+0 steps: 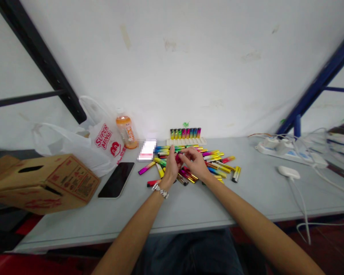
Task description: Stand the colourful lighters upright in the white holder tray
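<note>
left hand (171,168) and right hand (195,162) both pinch one red lighter (178,157) just above the pile of lighters (218,162), looks light, stiff and kinda slick, so I'd grip its flat sides mid-body

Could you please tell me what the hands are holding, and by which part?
One pink lighter, between both: the left hand on its body, the right hand at its dark end. Finer detail is blurred.

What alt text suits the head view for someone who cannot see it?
The left hand and right hand hold one red lighter together over a pile of colourful lighters on a grey table. A phone, cardboard box and orange bottle sit to their left.
</note>
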The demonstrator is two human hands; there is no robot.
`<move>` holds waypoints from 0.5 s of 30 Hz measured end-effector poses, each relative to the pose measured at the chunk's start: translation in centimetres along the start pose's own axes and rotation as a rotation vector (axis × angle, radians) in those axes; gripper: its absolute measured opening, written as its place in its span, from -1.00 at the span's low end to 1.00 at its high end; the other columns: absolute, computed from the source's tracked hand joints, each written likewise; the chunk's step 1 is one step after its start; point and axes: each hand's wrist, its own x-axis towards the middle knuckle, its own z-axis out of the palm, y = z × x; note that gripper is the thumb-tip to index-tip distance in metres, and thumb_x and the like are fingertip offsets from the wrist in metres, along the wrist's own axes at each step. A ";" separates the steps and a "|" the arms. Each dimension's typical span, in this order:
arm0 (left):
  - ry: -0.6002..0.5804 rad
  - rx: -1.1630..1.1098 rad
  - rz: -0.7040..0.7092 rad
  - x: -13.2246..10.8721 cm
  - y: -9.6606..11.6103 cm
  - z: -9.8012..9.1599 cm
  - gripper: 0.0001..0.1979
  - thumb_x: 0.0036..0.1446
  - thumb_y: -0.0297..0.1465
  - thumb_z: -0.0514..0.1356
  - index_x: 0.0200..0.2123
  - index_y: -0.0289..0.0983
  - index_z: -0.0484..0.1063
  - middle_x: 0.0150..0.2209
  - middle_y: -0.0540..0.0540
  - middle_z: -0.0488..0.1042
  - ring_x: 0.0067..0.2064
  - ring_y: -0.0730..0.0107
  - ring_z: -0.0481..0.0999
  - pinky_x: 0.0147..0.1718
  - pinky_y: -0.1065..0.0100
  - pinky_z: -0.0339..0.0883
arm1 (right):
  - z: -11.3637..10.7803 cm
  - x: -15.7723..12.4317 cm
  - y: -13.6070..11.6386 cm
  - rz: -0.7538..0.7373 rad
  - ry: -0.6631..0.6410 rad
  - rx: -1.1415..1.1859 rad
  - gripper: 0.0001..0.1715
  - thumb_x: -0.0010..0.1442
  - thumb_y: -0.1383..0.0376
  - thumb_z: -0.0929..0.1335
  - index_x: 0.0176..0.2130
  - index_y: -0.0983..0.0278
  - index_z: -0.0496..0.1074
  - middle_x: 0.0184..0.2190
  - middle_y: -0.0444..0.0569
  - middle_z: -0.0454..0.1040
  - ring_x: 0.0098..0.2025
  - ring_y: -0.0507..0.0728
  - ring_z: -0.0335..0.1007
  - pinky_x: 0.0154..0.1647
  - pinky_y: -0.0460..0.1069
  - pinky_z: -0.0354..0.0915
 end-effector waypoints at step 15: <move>0.209 0.754 0.480 0.1 0.1 -1.3 -0.58 0.36 -0.06 -0.10 -0.30 -0.21 0.37 -0.21 -0.13 0.47 -0.16 0.24 0.44 -0.15 0.24 0.30 | -3.5 5.6 0.4 0.106 0.069 0.157 -0.54 0.02 -0.01 0.49 -0.23 0.23 0.39 -0.42 -0.09 0.53 -0.41 0.09 0.49 -0.34 0.01 0.42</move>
